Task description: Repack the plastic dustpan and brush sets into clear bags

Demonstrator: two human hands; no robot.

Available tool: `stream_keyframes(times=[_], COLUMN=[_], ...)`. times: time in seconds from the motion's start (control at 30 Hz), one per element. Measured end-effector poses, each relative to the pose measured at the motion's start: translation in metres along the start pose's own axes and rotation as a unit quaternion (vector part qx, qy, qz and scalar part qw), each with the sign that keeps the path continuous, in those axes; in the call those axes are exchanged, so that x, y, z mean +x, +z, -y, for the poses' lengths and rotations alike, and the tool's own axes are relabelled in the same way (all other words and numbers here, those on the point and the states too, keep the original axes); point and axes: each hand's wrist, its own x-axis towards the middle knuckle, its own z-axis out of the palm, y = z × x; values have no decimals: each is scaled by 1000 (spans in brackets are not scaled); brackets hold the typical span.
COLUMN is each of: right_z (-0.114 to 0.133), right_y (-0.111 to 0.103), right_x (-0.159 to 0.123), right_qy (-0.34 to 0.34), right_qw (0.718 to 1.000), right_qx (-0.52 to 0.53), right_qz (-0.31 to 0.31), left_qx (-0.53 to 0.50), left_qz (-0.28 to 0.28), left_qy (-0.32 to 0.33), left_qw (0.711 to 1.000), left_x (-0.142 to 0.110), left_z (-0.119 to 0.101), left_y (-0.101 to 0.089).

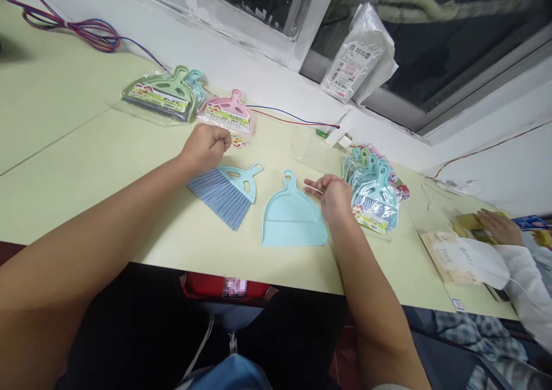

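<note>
My left hand (207, 146) is closed in a fist above the table, just over the bristles of a small blue hand brush (226, 197), with nothing visible in it. The brush lies flat with its grey-blue bristles toward the lower left. To its right a light blue dustpan (294, 217) lies with its handle pointing away from me. My right hand (335, 199) hovers at the dustpan's right side, some fingers stretched toward the handle and the others curled, holding nothing that I can see.
Wrapped green (161, 94) and pink (228, 111) dustpan sets lie at the back left. Several wrapped sets (374, 191) stand in a pile right of my right hand. A clear plastic wrapper (317, 151) lies behind. Another person's hand (502, 226) rests beside a paper packet (452, 257).
</note>
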Motion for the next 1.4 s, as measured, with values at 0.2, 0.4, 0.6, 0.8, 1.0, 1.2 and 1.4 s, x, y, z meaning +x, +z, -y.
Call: stream_keyframes(times=[0.2,0.4,0.6,0.8,1.0,1.2,1.4], right_z=[-3,-10,-14,-19,-24,-23,-23], right_y=[2,2,2,2,1,-1,-1], right_x=[0,3,3,7,10,13,7], right_qy=[-42,-93,-161,-177,-192,-207,-184], right_qw=[998,990,973,967,961,946,898], right_qx=[-38,-95,-152,-177,-190,-245,-384], right_qz=[21,44,67,58,57,55,113], left_qx=[-5,57,81,50,94,85,123], left_qz=[27,15,17,-109,-172,-74,59], left_qy=[-16,-13,17,21,1,47,29], left_qw=[999,998,996,993,981,993,990], left_x=[0,0,0,1,2,0,-4], left_z=[-4,2,4,-4,-7,-6,-8], left_y=[-3,4,9,8,6,15,10])
